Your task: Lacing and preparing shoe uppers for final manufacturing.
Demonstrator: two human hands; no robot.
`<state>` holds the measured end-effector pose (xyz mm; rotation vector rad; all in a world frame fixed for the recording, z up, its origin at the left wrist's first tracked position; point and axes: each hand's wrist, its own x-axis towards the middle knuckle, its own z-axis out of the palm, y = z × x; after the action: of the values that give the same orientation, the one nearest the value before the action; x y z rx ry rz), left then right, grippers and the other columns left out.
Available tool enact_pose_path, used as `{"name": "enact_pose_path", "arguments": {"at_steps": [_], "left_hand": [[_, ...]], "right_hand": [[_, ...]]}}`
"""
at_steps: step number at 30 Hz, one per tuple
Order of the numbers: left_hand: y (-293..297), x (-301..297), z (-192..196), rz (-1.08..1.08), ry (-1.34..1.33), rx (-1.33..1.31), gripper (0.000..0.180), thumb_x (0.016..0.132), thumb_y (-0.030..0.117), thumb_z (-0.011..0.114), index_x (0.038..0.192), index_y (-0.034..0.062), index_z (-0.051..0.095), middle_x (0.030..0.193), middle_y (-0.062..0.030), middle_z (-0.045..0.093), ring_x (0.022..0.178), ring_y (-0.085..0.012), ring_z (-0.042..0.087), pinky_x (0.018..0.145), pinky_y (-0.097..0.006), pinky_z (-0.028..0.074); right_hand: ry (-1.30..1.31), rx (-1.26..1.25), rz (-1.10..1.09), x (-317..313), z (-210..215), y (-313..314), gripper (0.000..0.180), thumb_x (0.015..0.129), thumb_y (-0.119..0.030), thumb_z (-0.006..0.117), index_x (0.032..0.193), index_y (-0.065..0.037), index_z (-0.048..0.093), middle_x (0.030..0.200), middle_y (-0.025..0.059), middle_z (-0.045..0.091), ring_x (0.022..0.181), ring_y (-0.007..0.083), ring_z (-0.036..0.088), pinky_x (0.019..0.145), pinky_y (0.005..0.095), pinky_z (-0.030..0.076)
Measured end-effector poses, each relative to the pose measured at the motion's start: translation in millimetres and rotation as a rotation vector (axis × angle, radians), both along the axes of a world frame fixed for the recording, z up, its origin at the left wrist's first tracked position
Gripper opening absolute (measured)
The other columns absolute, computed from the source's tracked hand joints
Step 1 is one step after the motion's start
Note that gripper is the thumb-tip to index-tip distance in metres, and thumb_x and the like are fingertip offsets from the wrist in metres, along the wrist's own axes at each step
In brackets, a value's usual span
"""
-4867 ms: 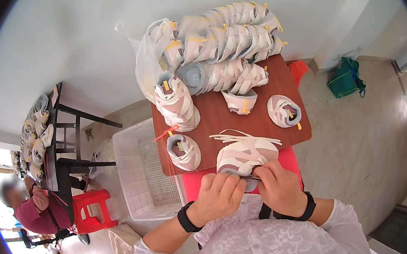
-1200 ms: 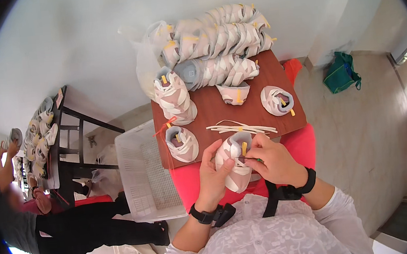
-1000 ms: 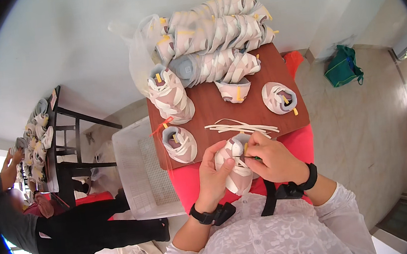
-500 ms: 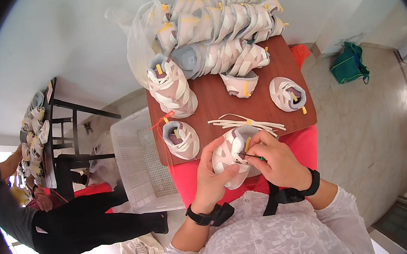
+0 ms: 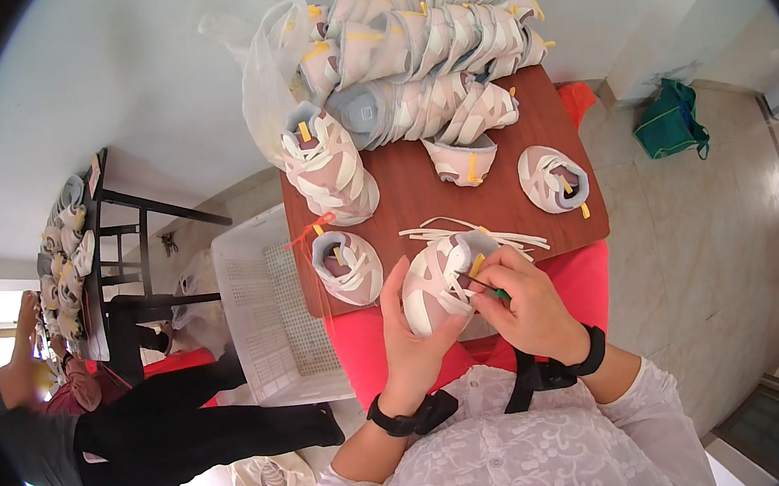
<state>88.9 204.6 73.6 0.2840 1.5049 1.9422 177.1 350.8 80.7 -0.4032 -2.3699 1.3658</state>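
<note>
Shoe (image 5: 427,286) cupped in left hand (image 5: 415,349), right around the surface's (image 5: 489,196) near edge. Skinny green-handled tool (image 5: 502,294) pinched in right hand's (image 5: 531,309) grip, by the shoe opening. Loose laces (image 5: 514,237) just beyond.

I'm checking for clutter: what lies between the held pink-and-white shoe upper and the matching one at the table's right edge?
Flat cream laces on brown tabletop, partly hidden by the held upper, in the head view.
</note>
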Motion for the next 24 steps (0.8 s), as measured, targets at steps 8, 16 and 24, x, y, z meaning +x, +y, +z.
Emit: {"name": "enact_pose_path", "arguments": {"at_steps": [8,16,24], "left_hand": [[-3,-3,1,-0.080,0.318,-0.257,0.075,0.073,-0.008,0.066,0.140,0.0058,0.035,0.129,-0.0127,0.048,0.118,-0.0200,0.051,0.099,-0.034,0.044],[-3,2,-7,-0.062,0.377,-0.283,0.058,0.074,-0.008,0.068,0.128,0.0037,0.049,0.119,-0.0096,0.057,0.109,-0.0173,0.057,0.093,-0.031,0.048],[-6,-3,-7,0.094,0.032,-0.121,0.049,0.075,-0.006,0.071,0.120,0.0042,0.053,0.116,-0.0086,0.057,0.106,-0.0168,0.058,0.089,-0.031,0.049]], "right_hand": [[-0.113,-0.208,-0.005,-6,10,-3,0.013,0.082,-0.010,0.064,0.088,0.001,0.061,0.096,0.0094,0.053,0.086,0.0226,0.054,0.075,0.0336,0.045],[-0.155,-0.152,0.049,-7,-6,-5,0.016,0.085,-0.016,0.062,0.087,-0.001,0.059,0.097,0.0121,0.052,0.082,0.0271,0.056,0.070,0.0358,0.046],[0.130,-0.051,-0.146,-6,-9,-3,0.014,0.082,-0.008,0.068,0.094,-0.003,0.063,0.095,0.0091,0.055,0.078,0.0237,0.058,0.065,0.0333,0.047]]}}
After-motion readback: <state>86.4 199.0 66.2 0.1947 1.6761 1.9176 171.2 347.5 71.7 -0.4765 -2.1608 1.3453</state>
